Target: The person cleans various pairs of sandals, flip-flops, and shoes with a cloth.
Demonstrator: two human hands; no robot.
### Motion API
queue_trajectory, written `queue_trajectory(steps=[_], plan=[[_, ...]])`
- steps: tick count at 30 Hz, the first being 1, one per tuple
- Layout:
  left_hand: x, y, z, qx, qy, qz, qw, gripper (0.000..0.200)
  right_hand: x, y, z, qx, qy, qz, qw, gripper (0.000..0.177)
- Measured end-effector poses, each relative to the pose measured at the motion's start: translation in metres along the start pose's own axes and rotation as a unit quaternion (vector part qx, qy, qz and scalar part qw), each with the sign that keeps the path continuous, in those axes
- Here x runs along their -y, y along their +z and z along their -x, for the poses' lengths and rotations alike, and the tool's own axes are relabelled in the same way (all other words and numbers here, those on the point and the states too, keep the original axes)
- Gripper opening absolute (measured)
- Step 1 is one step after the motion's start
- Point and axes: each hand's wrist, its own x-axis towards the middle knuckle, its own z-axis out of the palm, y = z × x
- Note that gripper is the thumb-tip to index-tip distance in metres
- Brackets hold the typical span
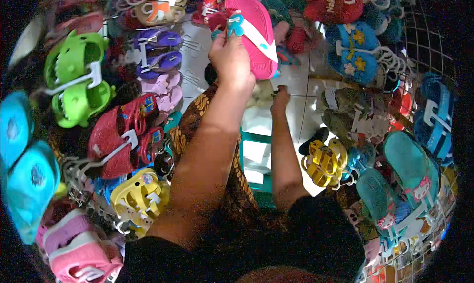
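"Left fingers [235,41], busy?"
"Yes, clasping a pink flip-flop [256,44] beside its turquoise bow [236,24], above the tiled floor [296,108]."
"And the right hand [280,99]?"
"Also over the floor; whether it grips anything, I can't tell."

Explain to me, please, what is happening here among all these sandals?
A person is holding up a pink sandal with a white strap in the left hand. The right hand is lower, apart from that sandal; whether it holds anything is unclear. Footwear surrounds the person: green clogs at the left of the view, turquoise sandals at the right. A tiled floor shows between.
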Motion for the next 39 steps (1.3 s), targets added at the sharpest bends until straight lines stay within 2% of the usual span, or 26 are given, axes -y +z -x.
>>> queue_trajectory(steps=[3, 4, 5, 6, 8, 9, 10, 12, 14, 15, 16, 18, 21, 24, 25, 27, 29, 30, 31, 33, 34, 35, 36, 37, 38, 39], plan=[[0.007, -0.021, -0.013, 0.017, 0.042, 0.01, 0.999, 0.021, 0.141, -0.013, 0.061, 0.009, -0.054, -0.196, 0.979, 0.026], [-0.001, -0.017, -0.009, -0.026, 0.037, -0.008, 0.999, 0.022, 0.187, -0.025, 0.08, 0.022, -0.082, -0.24, 0.967, 0.024], [0.004, -0.019, -0.013, -0.044, 0.062, -0.029, 0.997, 0.023, 0.254, -0.037, 0.089, 0.088, -0.197, -0.262, 0.941, 0.033], [0.01, -0.022, -0.016, -0.062, 0.083, -0.051, 0.993, 0.024, 0.3, -0.049, 0.1, 0.141, -0.28, -0.285, 0.906, 0.034], [0.006, -0.019, -0.009, -0.107, 0.1, -0.093, 0.985, 0.028, 0.364, -0.073, 0.117, 0.231, -0.39, -0.315, 0.834, 0.034], [0.009, -0.019, -0.015, -0.086, 0.065, -0.039, 0.993, 0.028, 0.385, -0.084, 0.124, 0.276, -0.43, -0.318, 0.799, 0.035], [0.015, -0.017, -0.018, -0.096, 0.105, -0.041, 0.989, 0.026, 0.399, -0.092, 0.13, 0.312, -0.452, -0.307, 0.777, 0.035], [0.005, -0.015, -0.01, -0.057, 0.132, -0.081, 0.986, 0.025, 0.413, -0.1, 0.142, 0.362, -0.469, -0.276, 0.757, 0.036], [0.003, -0.008, -0.007, -0.078, 0.161, -0.113, 0.977, 0.024, 0.422, -0.106, 0.149, 0.389, -0.476, -0.253, 0.747, 0.037], [-0.002, -0.002, 0.005, -0.083, 0.165, -0.09, 0.979, 0.023, 0.424, -0.109, 0.153, 0.397, -0.477, -0.247, 0.744, 0.038], [0.015, -0.006, -0.016, -0.074, 0.155, -0.148, 0.974, 0.022, 0.427, -0.111, 0.155, 0.403, -0.478, -0.244, 0.742, 0.038], [0.013, -0.008, -0.013, -0.07, 0.235, -0.253, 0.936, 0.021, 0.433, -0.117, 0.161, 0.407, -0.476, -0.247, 0.74, 0.039], [0.008, -0.001, 0.003, -0.094, 0.182, -0.246, 0.947, 0.02, 0.441, -0.129, 0.168, 0.398, -0.482, -0.255, 0.738, 0.041], [0.007, 0.004, 0.005, -0.087, 0.252, -0.152, 0.952, 0.022, 0.452, -0.148, 0.175, 0.37, -0.488, -0.273, 0.742, 0.042], [0.005, -0.001, 0.004, -0.045, 0.2, -0.221, 0.954, 0.023, 0.457, -0.154, 0.179, 0.351, -0.49, -0.284, 0.746, 0.042], [-0.001, -0.002, 0.01, -0.033, 0.244, -0.246, 0.937, 0.023, 0.469, -0.172, 0.185, 0.301, -0.494, -0.307, 0.756, 0.043], [0.006, -0.004, 0.001, -0.007, 0.302, -0.292, 0.907, 0.019, 0.479, -0.192, 0.192, 0.218, -0.485, -0.32, 0.784, 0.044], [0.007, 0.001, 0.002, -0.03, 0.332, -0.257, 0.907, 0.016, 0.484, -0.201, 0.197, 0.164, -0.471, -0.321, 0.805, 0.045], [0.01, 0.001, 0.005, -0.014, 0.347, -0.265, 0.899, 0.017, 0.487, -0.209, 0.203, 0.1, -0.445, -0.311, 0.834, 0.045], [-0.001, -0.004, 0.018, 0.009, 0.383, -0.261, 0.886, 0.02, 0.484, -0.223, 0.216, -0.001, -0.306, -0.249, 0.919, 0.046], [-0.003, -0.005, 0.027, 0.018, 0.399, -0.252, 0.882, 0.023, 0.476, -0.229, 0.221, 0.022, -0.22, -0.229, 0.948, 0.047], [-0.009, -0.008, 0.04, 0.011, 0.436, -0.275, 0.857, 0.028, 0.459, -0.233, 0.215, 0.166, -0.16, -0.254, 0.939, 0.048], [0.001, -0.01, 0.029, 0.074, 0.351, -0.243, 0.901, 0.032, 0.442, -0.236, 0.209, 0.309, -0.08, -0.252, 0.914, 0.05], [-0.004, -0.013, 0.042, 0.07, 0.384, -0.258, 0.884, 0.034, 0.426, -0.239, 0.204, 0.426, -0.006, -0.221, 0.877, 0.052], [-0.01, -0.018, 0.058, 0.066, 0.417, -0.273, 0.865, 0.035, 0.413, -0.245, 0.205, 0.406, 0.056, -0.173, 0.896, 0.051], [-0.013, -0.021, 0.069, 0.076, 0.401, -0.284, 0.868, 0.035, 0.396, -0.255, 0.198, 0.451, -0.002, -0.11, 0.886, 0.041]])
